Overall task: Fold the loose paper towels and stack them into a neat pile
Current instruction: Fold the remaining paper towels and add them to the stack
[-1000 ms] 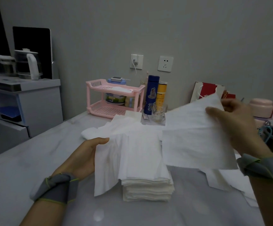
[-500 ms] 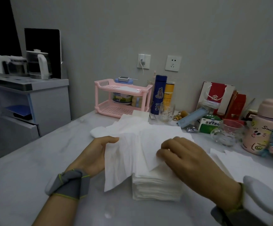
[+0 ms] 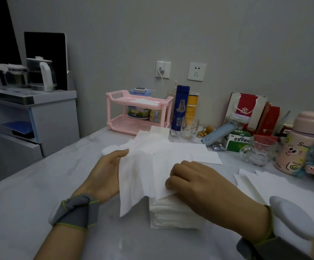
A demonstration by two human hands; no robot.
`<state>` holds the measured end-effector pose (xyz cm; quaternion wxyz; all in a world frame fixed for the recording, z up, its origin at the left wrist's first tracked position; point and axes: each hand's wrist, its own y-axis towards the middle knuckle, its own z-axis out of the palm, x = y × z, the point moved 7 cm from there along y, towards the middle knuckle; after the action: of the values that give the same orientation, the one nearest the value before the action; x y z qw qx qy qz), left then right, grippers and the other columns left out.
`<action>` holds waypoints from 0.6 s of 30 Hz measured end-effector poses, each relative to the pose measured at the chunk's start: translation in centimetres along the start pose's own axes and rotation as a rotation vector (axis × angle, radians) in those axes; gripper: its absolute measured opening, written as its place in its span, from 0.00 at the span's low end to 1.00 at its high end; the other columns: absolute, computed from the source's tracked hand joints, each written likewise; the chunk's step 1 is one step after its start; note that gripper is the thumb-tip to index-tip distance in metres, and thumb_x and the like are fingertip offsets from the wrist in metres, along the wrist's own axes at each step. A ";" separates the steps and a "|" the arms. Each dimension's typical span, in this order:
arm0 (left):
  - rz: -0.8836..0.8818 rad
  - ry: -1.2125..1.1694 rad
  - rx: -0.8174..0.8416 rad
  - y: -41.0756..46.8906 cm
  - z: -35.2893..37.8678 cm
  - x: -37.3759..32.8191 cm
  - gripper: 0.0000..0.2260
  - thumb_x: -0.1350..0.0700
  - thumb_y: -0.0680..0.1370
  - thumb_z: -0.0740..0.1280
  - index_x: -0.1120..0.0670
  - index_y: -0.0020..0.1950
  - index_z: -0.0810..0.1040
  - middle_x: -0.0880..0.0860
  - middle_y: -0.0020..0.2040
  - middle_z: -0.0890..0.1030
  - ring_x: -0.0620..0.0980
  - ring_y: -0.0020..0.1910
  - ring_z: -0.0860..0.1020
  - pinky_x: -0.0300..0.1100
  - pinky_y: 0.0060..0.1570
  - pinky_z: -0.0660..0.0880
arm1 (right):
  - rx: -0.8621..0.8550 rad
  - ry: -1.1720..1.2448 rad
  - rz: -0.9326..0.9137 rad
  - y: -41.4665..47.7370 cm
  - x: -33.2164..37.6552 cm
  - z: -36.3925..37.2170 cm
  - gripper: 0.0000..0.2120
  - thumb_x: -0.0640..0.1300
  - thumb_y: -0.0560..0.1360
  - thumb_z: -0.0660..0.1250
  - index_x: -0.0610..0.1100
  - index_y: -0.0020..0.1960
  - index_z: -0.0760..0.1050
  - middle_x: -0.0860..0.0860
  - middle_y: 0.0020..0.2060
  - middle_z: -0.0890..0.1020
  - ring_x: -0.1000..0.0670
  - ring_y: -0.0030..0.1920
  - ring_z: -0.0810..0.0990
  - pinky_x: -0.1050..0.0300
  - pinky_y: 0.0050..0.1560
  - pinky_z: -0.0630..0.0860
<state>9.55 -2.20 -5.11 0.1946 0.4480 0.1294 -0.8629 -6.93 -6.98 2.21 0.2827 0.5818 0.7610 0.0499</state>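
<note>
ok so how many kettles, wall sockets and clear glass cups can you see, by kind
glass kettles with white handles: 2
white wall sockets: 2
clear glass cups: 2
total: 6

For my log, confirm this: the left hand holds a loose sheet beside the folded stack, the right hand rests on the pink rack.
Wrong in one respect: the head view shows the right hand resting on the folded stack, not the pink rack. The left hand does hold a loose sheet beside it.
</note>
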 end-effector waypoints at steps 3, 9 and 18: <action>-0.032 -0.150 0.046 -0.2 0.4 0.0 0.26 0.42 0.72 0.62 0.58 0.62 0.77 0.58 0.60 0.79 0.58 0.53 0.81 0.52 0.48 0.80 | 0.047 0.135 0.040 -0.3 -0.2 -0.3 0.05 0.46 0.74 0.65 0.46 0.45 0.79 0.51 0.38 0.79 0.52 0.35 0.75 0.60 0.34 0.75; -0.054 -0.251 0.251 -0.9 1.8 -0.4 0.39 0.30 0.69 0.58 0.59 0.66 0.74 0.60 0.66 0.74 0.61 0.63 0.74 0.55 0.55 0.76 | 0.117 0.290 0.117 -1.1 -0.4 -0.1 0.23 0.59 0.78 0.50 0.48 0.47 0.79 0.53 0.42 0.79 0.53 0.40 0.76 0.57 0.40 0.75; -0.120 -0.348 0.656 -2.4 4.6 -0.4 0.44 0.30 0.70 0.59 0.61 0.73 0.56 0.64 0.73 0.59 0.65 0.73 0.58 0.61 0.71 0.51 | -0.306 0.625 0.432 -3.9 -6.1 -1.9 0.13 0.54 0.76 0.57 0.50 0.44 0.77 0.56 0.40 0.80 0.57 0.42 0.78 0.64 0.44 0.75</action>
<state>5.31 -1.79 -2.04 0.0090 0.3250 -0.1630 -0.9315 -10.18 -13.33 4.50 0.1042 0.6364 0.6542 0.3952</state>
